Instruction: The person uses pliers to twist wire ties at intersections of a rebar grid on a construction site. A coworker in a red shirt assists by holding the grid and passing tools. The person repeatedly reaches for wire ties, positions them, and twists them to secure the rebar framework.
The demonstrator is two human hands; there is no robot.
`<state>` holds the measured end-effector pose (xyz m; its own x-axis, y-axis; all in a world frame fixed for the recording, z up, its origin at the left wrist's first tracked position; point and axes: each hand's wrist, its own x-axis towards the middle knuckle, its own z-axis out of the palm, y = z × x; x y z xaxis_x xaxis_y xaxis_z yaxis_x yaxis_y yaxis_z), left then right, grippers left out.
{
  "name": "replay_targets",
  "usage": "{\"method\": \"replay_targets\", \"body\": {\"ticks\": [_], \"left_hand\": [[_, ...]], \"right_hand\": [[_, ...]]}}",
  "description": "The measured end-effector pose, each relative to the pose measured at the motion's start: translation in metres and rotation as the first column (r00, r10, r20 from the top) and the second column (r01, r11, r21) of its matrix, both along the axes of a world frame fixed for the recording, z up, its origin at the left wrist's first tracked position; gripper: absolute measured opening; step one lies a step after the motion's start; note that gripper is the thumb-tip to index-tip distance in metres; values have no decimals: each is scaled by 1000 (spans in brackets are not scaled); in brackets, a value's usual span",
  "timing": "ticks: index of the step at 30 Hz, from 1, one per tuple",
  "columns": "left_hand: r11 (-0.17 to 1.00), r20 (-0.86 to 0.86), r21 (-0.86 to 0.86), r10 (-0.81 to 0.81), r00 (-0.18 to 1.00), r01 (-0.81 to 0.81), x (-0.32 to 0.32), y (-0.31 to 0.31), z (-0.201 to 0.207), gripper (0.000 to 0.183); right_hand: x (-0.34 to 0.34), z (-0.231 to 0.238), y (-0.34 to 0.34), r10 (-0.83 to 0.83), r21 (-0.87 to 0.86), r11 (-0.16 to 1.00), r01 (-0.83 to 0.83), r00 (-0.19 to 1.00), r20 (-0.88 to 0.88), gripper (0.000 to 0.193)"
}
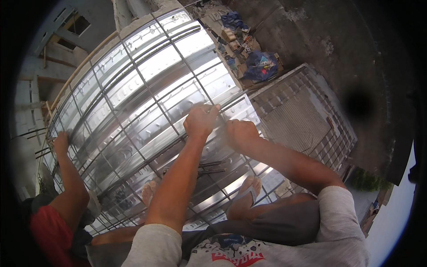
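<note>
Looking down at a big grid of thin steel bars (147, 95) over shiny ribbed metal sheets (178, 62). Bars crossing each other in squares, dark against the bright metal.

Left hand (201, 120) up near the middle of the grid, fingers curled down onto a bar where two bars cross. Closed around the bar, it seems, with the knuckles on top. Right hand (240, 133) just beside it, a little lower and to the right, also pressed down on the bars. Fingers tucked under and hidden, so cannot tell if holding a bar or only resting on it. Both hands close together, almost touching.

Two bare arms coming up from the bottom edge, in short grey sleeves. Two feet below the hands: one in a sandal (247, 196) on the right, the other foot (149, 192) on the left, both standing on the bars and sheets. A few loose short rods (213, 167) lying between the feet.

Another person's hand (61, 142) far off at the left edge of the grid, resting on the bars, well apart from the two hands in the middle. Red cloth (46, 231) by that arm, low on the left.

To the right, a lower patch of grey brick wall (293, 115). Past the top of the grid, a heap of boxes and blue bags (260, 64) on the ground far below.
</note>
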<state>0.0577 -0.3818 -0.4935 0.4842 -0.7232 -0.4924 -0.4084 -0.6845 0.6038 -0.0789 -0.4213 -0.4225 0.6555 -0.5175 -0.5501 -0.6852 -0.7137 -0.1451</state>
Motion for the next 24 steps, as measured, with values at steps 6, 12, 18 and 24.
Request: {"method": "replay_targets", "body": {"ticks": [6,12,18,24], "left_hand": [[998,-99,54,-18,995,24,3,-1,9,48],[998,31,-63,18,999,-16,1,-1,3,51],[998,-28,-57,19,999,-21,1,2,-1,51],[1000,-71,-20,-6,997,4,4,2,3,50]], "right_hand": [[-11,-5,79,389,-10,909,-417,837,385,41],[-16,-51,96,516,56,834,-548,812,272,37],[-13,-5,74,258,207,935,-289,952,165,31],[-68,68,-4,15,281,958,61,965,-261,27]]}}
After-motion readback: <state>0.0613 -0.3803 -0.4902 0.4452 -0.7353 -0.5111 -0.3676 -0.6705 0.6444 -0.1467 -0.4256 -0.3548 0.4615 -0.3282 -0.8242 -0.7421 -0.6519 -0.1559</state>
